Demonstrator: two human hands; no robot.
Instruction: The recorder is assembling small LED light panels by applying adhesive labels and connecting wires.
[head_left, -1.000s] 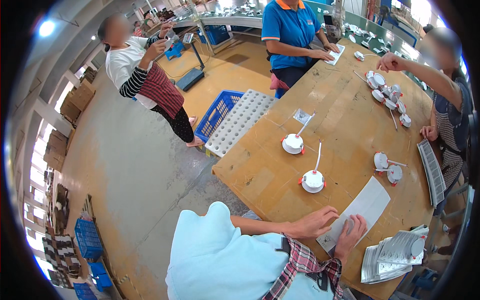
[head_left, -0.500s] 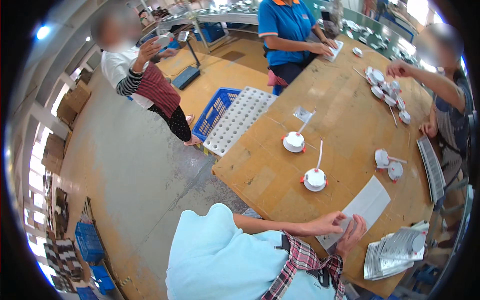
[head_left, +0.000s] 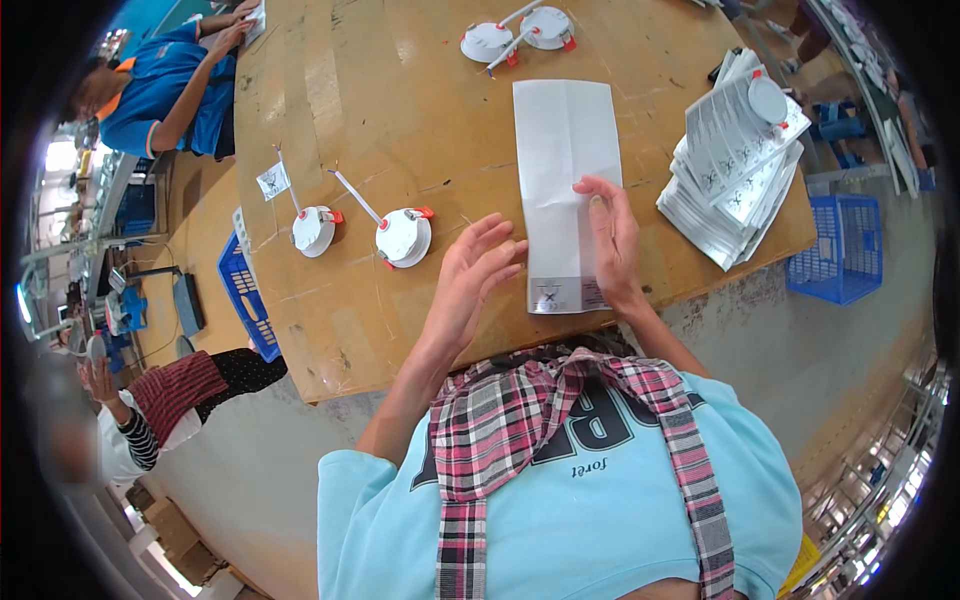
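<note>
A long white folded paper sheet [head_left: 566,140] lies flat on the wooden table [head_left: 440,110] in front of me, with small dark print at its near end. My right hand [head_left: 613,240] is at the sheet's right edge, its slightly bent fingers reaching over the paper and plainly holding nothing. Left of the sheet, my left hand [head_left: 472,282] hovers with fingers stretched, the tips near the paper's left edge. Farther left sit two round white lamps with red clips and a white cable, the nearer lamp [head_left: 404,238] and another lamp [head_left: 314,232] with a small printed tag.
On the right lies a stack of printed silvery-white sheets [head_left: 720,200] with a round white lamp [head_left: 767,100] on top. Two more lamps [head_left: 488,42] lie at the far side. Blue crates [head_left: 836,245] stand beside the table. A co-worker in blue [head_left: 180,95] works at the far left.
The view has swung round, so the sheet now lies straight ahead. My hands have moved apart: the left is now beside the sheet, the right at its right edge.
</note>
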